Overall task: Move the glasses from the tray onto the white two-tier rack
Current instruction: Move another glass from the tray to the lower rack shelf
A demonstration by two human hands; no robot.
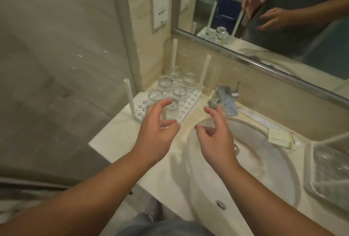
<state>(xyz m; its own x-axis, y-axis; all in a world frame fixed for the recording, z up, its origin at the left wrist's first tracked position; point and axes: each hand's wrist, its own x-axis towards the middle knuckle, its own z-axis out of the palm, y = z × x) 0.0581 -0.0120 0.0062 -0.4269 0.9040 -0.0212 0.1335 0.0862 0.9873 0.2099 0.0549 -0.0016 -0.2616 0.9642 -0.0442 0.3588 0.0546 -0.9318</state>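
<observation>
Looking down through the head cam, I've got both of my bare hands out over a pale marble vanity (pixel 170 175). My left hand (pixel 156 134) floats at the near edge of the white rack (pixel 186 106), fingers spread and loosely curled, nothing pinched in them. One fingertip sits right in front of the closest glass, but the picture's too smeary for me to say whether it's touching. My right hand (pixel 217 137) is over the rim of the sink (pixel 264 188), also spread wide with nothing in it.

So where's the stuff? Six or so clear glasses (pixel 170 89) are bunched on the rack's perforated bottom tier, in the corner by the wall. Three white posts (pixel 174 52) stick up from the rack, and no upper tier shows on them. The tray (pixel 328 175) is way off at the right edge, well apart from the rack with the sink between them. It looks clear and there's some glassy glint inside, though I honestly can't tell what's in there.

Chrome faucet (pixel 224 96) sits behind the basin, just right of the rack. The mirror (pixel 273 15) up top reflects both hands and the glasses. There's a white wall outlet (pixel 159 2) to its left.
</observation>
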